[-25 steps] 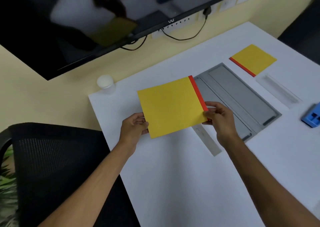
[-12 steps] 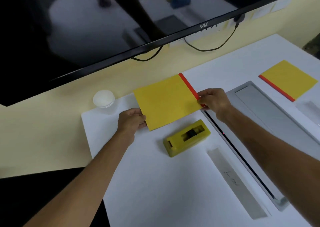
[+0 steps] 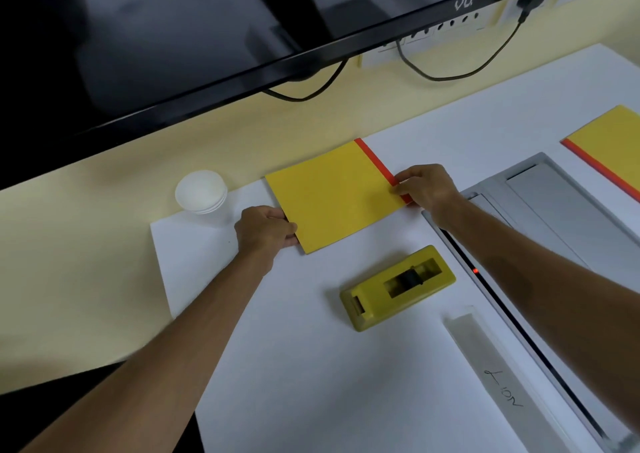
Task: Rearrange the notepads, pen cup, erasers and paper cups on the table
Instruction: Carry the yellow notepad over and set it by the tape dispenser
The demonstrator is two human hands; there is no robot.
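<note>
My left hand (image 3: 265, 227) and right hand (image 3: 426, 186) each pinch an opposite edge of the square yellow paper notepad with the red spine (image 3: 334, 197), near the stacked white paper cups (image 3: 201, 193).

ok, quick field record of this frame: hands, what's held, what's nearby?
left hand: grips held notepad at its near-left edge
right hand: pinches its red spine edge
held notepad: yellow, low over table far edge; contact unclear
paper cups: stacked, left of it, apart
tape dispenser: nearer the person, untouched
second notepad: flat, far right
</note>
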